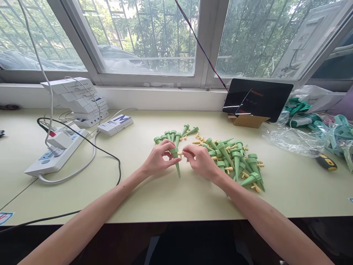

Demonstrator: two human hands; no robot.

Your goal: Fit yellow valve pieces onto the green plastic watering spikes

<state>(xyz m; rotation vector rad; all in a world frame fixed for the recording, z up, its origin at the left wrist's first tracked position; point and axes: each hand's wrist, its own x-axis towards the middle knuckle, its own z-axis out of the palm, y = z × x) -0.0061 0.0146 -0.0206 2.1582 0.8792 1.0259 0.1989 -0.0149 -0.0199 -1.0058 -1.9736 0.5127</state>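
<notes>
Between the thumb and fingers of my left hand (157, 159) is a green plant watering spike (177, 170), its cap up and its tip pointing down. A small yellow valve (180, 154) sticks out from the spike's side, just under the cap. My right hand (202, 161) pinches at the valve's outer end, its fingertips partly hidden. Beyond my left hand lies a small row of green spikes (173, 134). Beside and behind my right hand spreads a heap of green spikes (237, 159) with yellow valves among them.
A power strip (55, 154) with cables and stacked white boxes (79, 99) stand at the left. One white box (116, 124) lies nearer. A tablet (256, 99) leans on a cardboard stand (248, 120) at the back. Plastic bags (298, 141) and a yellow-black tool (327, 162) lie right.
</notes>
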